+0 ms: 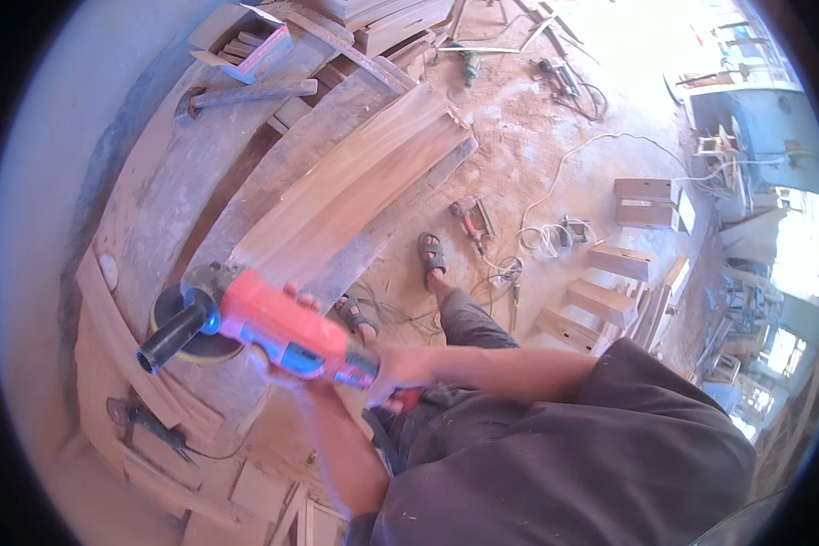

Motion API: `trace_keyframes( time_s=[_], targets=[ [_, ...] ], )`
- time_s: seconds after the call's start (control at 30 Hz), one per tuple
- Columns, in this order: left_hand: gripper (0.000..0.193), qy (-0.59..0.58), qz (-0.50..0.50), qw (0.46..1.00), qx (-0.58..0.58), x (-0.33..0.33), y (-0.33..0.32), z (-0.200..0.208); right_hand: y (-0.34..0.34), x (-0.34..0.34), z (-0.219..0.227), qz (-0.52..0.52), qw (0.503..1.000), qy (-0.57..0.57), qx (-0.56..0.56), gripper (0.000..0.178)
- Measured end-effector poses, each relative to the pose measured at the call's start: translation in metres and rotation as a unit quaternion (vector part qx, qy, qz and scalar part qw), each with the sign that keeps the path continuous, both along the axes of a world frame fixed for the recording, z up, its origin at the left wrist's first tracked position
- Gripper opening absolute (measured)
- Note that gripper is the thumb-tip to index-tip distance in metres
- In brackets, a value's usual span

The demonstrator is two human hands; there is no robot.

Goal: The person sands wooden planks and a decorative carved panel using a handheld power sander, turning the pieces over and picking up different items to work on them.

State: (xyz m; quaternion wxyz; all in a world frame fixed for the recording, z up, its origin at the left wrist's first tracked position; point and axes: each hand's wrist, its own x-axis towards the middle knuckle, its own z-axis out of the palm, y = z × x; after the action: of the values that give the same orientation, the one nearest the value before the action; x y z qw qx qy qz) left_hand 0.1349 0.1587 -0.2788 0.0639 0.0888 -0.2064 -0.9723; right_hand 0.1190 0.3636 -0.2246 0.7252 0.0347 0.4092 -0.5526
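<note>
A red angle grinder (287,318) with a black side handle (175,337) is held up in front of me. The round disc (211,348) at its head is partly hidden behind the side handle. My left hand (287,371) wraps round the middle of the grinder's body from below, its fingertips showing on the far side. The rear grip is in my right hand (397,369), fingers closed round it. Beyond the grinder's head, a long wooden board (355,182) lies on the worn bench (168,196). The disc appears apart from the board.
A hammer (255,94) and an open carton (264,55) of wood pieces lie on the bench. Another grinder (146,419) rests lower left. On the dusty floor are a red power tool (469,221), a green drill (470,68), loose cables and several wooden blocks (621,261).
</note>
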Motion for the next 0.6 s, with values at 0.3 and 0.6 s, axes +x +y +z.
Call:
trace_keyframes(
  time_s=[0.3, 0.6],
  targets=[
    [0.088, -0.185, 0.053, 0.981, 0.003, -0.09, 0.156, 0.001, 0.154, -0.099, 0.009, 0.084, 0.803, 0.523, 0.273, 0.051],
    [0.042, -0.345, 0.005, 0.679, -0.648, -0.062, 0.16, 0.032, 0.194, -0.135, -0.018, 0.09, 0.832, 0.483, 0.259, 0.055]
  ],
)
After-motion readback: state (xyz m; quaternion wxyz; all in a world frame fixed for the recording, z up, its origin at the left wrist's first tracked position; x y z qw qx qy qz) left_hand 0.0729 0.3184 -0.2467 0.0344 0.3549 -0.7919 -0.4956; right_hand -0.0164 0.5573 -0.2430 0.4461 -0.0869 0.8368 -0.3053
